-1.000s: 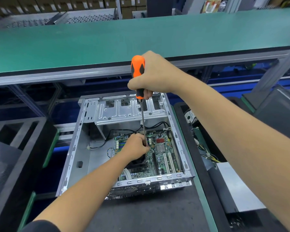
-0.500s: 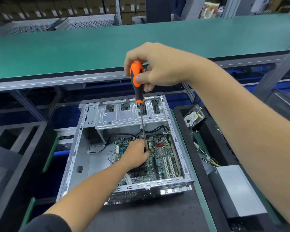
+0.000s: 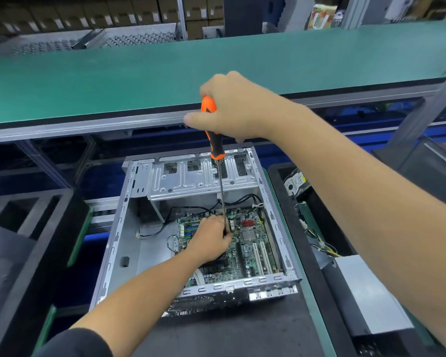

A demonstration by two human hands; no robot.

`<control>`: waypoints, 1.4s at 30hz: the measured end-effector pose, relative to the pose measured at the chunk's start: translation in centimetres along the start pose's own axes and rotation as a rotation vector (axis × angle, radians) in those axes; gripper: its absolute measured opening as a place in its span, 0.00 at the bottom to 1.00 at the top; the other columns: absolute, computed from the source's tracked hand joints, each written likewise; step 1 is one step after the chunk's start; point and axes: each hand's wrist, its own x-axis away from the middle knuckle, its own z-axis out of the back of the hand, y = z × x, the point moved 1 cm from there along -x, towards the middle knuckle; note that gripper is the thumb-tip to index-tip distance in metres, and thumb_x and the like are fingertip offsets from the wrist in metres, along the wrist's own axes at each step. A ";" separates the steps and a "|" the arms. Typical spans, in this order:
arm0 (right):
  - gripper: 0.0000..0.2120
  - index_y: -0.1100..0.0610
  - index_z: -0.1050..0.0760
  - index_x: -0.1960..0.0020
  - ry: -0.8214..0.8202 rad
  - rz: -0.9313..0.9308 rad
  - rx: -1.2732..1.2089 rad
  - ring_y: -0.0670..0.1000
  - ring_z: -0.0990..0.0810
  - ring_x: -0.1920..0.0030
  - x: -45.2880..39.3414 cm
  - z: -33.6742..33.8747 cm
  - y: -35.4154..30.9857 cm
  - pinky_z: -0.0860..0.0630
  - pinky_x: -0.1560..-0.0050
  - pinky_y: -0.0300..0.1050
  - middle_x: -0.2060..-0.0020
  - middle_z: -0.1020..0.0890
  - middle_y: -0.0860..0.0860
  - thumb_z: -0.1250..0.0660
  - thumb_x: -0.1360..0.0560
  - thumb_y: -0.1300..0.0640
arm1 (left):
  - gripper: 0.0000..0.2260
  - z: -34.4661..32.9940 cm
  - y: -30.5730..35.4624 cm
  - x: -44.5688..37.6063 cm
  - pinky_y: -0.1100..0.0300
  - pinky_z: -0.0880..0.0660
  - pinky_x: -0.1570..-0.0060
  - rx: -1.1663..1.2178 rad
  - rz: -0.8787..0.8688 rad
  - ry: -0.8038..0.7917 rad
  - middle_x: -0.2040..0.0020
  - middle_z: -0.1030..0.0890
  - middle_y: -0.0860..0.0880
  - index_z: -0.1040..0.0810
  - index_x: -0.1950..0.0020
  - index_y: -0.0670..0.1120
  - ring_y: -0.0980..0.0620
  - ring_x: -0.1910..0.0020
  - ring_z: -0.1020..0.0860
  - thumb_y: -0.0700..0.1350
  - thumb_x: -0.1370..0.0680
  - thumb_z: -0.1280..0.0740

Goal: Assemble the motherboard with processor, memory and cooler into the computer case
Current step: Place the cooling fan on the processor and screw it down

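Motherboard (image 3: 245,243), green, lies in case (image 3: 119,243); right hand (image 3: 232,109) clamps screwdriver (image 3: 215,148), left hand (image 3: 211,240) pinches its shaft.

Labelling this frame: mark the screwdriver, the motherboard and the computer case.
screwdriver (image 3: 216,148): head view, lower part of the orange-and-black handle.
motherboard (image 3: 247,249): head view, green board right of the left hand.
computer case (image 3: 204,176): head view, metal drive bay at the far end.

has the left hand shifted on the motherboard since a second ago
No. The left hand stays at the base of the screwdriver shaft, on the same patch of the motherboard just left of the silver heatsink.
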 end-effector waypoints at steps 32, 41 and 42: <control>0.14 0.57 0.35 0.58 0.520 0.012 -0.563 0.54 0.19 0.68 2.5 7.8 -0.3 0.28 0.72 0.35 0.72 0.25 0.48 0.36 0.20 0.51 | 0.27 5.8 7.0 -0.7 0.59 0.37 0.72 0.257 -0.245 0.243 0.78 0.36 0.53 0.34 0.73 0.46 0.54 0.79 0.38 0.59 0.19 0.51; 0.14 0.57 0.40 0.54 0.574 -0.171 -0.353 0.48 0.20 0.73 8.7 10.2 4.6 0.32 0.78 0.33 0.69 0.28 0.52 0.39 0.19 0.50 | 0.23 2.9 16.2 -2.7 0.53 0.31 0.63 0.285 -0.450 0.055 0.73 0.30 0.46 0.33 0.70 0.42 0.47 0.71 0.30 0.53 0.18 0.45; 0.14 0.58 0.39 0.53 0.560 -0.184 -0.349 0.47 0.21 0.73 9.2 10.2 5.3 0.32 0.78 0.33 0.69 0.28 0.51 0.39 0.19 0.50 | 0.23 2.4 16.7 -2.9 0.54 0.31 0.64 0.262 -0.448 0.010 0.74 0.31 0.48 0.33 0.70 0.43 0.49 0.72 0.31 0.54 0.19 0.45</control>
